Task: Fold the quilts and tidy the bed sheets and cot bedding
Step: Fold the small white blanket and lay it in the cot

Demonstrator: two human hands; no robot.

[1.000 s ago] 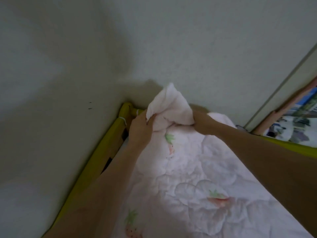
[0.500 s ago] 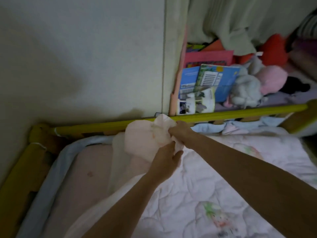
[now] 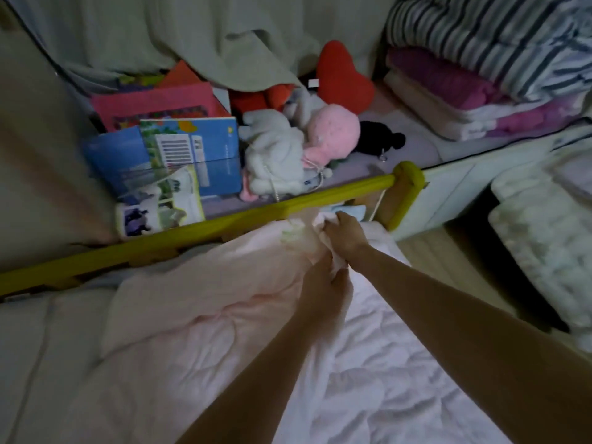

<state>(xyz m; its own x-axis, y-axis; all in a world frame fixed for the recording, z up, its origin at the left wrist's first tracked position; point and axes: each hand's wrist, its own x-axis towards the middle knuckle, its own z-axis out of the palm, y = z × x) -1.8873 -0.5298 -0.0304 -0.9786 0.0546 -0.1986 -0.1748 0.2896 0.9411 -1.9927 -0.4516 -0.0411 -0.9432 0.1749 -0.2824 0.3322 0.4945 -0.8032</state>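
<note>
Cot [image 3: 205, 226]: yellow-green padded rail runs along the far side, ending at a padded corner post at the right. A pale pink quilt [image 3: 198, 318] lies on the cot mattress, its far part folded back over itself toward the rail; the near right part shows white quilted stitching. A pale sheet [image 3: 28, 334] is exposed at the left.

Bed [image 3: 413, 136] beyond the rail: on it lie blue books [image 3: 192, 155] at the left, a white soft toy [image 3: 275, 155], a pink soft toy [image 3: 330, 129], a red heart cushion [image 3: 342, 75] and, at the far right, a stack of folded bedding [image 3: 474, 75] topped by a striped cover.

Floor [image 3: 448, 251]: wooden, visible to the right of the cot.
</note>
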